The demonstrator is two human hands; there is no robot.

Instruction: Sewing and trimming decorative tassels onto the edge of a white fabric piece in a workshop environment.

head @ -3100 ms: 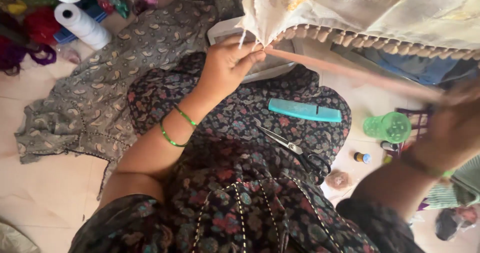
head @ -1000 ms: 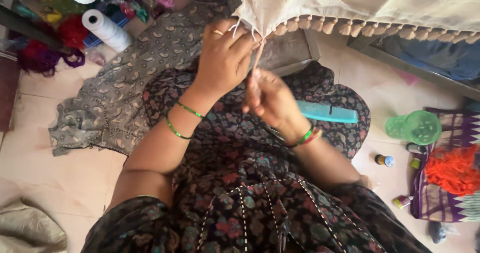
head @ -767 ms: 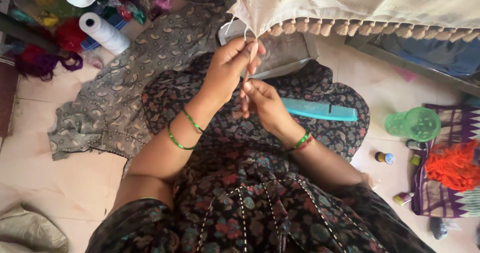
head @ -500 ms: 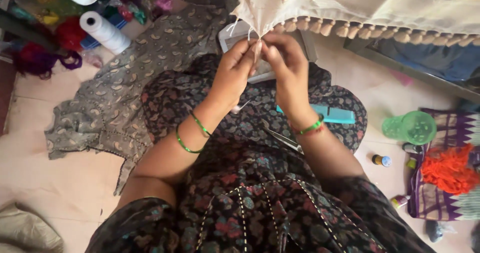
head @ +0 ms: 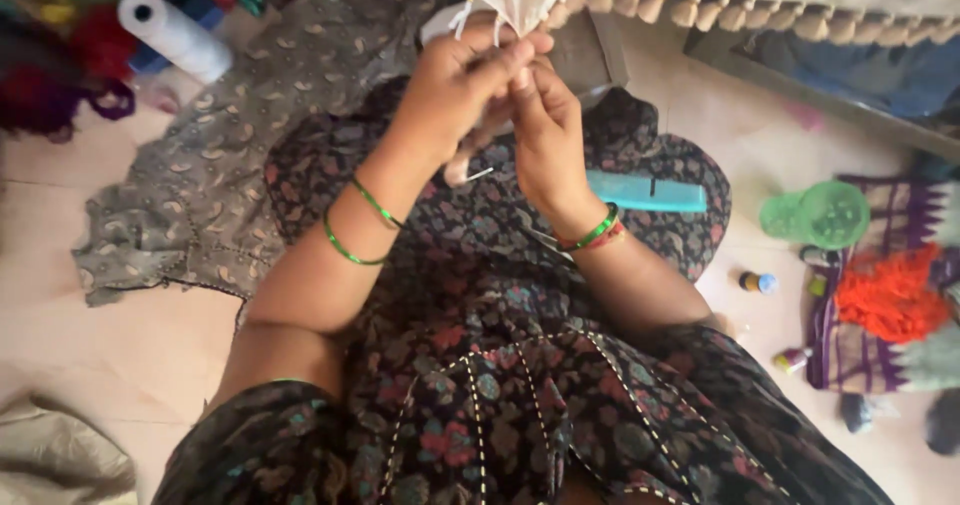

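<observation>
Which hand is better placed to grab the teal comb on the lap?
Right, probably. The right hand works at the cream tasselled cloth edge directly above the teal plastic comb; the left hand would have to cross over.

pale tiled floor (head: 120,345); soft daylight

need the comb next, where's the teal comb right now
In the head view the teal comb lies on the dark floral dress over the lap, just right of the right hand's wrist and left of the green plastic lid.
</observation>
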